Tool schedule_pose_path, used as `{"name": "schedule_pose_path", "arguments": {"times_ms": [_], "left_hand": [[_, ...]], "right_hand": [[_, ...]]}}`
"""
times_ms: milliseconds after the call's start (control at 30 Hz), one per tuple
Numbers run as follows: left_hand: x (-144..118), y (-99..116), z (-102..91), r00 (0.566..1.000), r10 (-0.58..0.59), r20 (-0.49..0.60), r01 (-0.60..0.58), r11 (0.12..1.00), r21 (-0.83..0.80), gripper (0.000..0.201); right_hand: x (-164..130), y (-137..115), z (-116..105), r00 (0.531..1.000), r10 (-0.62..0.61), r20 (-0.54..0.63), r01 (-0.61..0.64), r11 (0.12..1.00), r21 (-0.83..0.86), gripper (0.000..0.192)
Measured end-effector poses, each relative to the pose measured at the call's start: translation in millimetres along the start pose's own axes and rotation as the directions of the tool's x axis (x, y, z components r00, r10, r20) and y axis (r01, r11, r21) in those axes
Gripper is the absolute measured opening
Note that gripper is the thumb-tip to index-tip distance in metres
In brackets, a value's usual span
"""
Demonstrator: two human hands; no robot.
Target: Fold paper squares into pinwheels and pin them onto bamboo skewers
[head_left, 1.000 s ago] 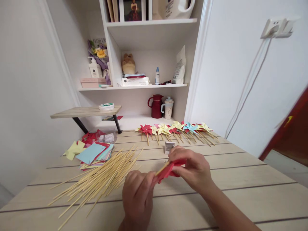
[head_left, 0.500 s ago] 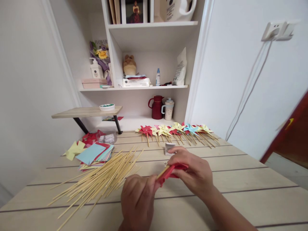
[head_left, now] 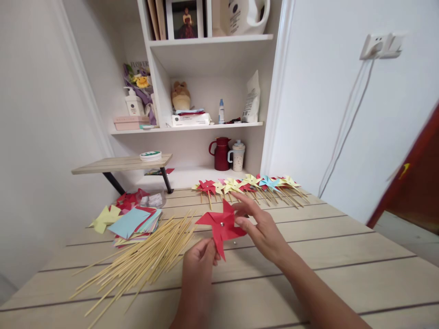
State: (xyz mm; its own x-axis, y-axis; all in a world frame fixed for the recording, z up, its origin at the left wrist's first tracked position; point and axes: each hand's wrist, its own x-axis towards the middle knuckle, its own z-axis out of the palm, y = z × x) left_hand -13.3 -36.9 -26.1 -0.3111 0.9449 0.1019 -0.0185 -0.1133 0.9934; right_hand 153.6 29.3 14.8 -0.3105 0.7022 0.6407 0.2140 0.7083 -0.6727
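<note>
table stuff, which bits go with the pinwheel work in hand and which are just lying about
In use: red pinwheel, left hand, right hand, bamboo sticks, paper squares, finished pinwheels.
Lying about: red jug, spotted mug, soap bottle.

Legible text: "FLOWER" on bouquet wrap [head_left: 140, 68], upper left shelf | pump bottle [head_left: 134, 103]: dark round label, unreadable | white box [head_left: 190, 119], pouch [head_left: 251, 98], jug [head_left: 244, 16]: print too small to read
</note>
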Motion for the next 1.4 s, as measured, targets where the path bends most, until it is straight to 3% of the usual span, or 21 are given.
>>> {"name": "schedule_pose_path", "arguments": {"times_ms": [233, 300, 400, 500, 633, 733, 1033, 1200, 1400], "left_hand": [[8, -9, -8.5, 0.986, -0.165, 0.009, 0.162, 0.952, -0.258, 0.022], [8, -9, -8.2, 0.984, -0.180, -0.004, 0.168, 0.928, -0.331, 0.017], [7, -5, -6.0, 0.979, -0.203, -0.025, 0.168, 0.869, -0.466, 0.011], [9, -1, -5.2, 0.968, -0.246, -0.049, 0.175, 0.802, -0.570, 0.019], [14, -4, -9.4, 0.955, -0.283, -0.091, 0.162, 0.753, -0.638, 0.018], [16, -7, -12.9, 0.950, -0.288, -0.124, 0.134, 0.731, -0.669, 0.018], [17, -12, -14.2, 0.967, -0.241, -0.082, 0.130, 0.744, -0.656, 0.029], [16, -14, -13.5, 0.975, -0.222, 0.018, 0.187, 0.771, -0.608, 0.035], [15, -8, -13.0, 0.968, -0.248, -0.045, 0.172, 0.780, -0.602, 0.030]], "right_hand": [[2, 10, -1, 0.964, 0.152, -0.217, -0.101, 0.968, 0.228, 0.043], [3, 10, -1, 0.953, 0.199, -0.230, -0.138, 0.957, 0.256, 0.041], [3, 12, 3, 0.951, 0.279, -0.136, -0.234, 0.932, 0.275, 0.033], [2, 15, 11, 0.932, 0.355, 0.071, -0.361, 0.896, 0.260, 0.035], [-3, 16, 30, 0.845, 0.402, 0.353, -0.488, 0.850, 0.200, 0.036], [-9, 17, 45, 0.791, 0.400, 0.463, -0.536, 0.818, 0.209, 0.028], [-22, 16, 70, 0.713, 0.389, 0.583, -0.580, 0.795, 0.179, 0.015], [-26, 15, 79, 0.729, 0.388, 0.564, -0.568, 0.803, 0.182, 0.010], [-29, 19, 83, 0.732, 0.450, 0.511, -0.589, 0.795, 0.145, 0.012]]}}
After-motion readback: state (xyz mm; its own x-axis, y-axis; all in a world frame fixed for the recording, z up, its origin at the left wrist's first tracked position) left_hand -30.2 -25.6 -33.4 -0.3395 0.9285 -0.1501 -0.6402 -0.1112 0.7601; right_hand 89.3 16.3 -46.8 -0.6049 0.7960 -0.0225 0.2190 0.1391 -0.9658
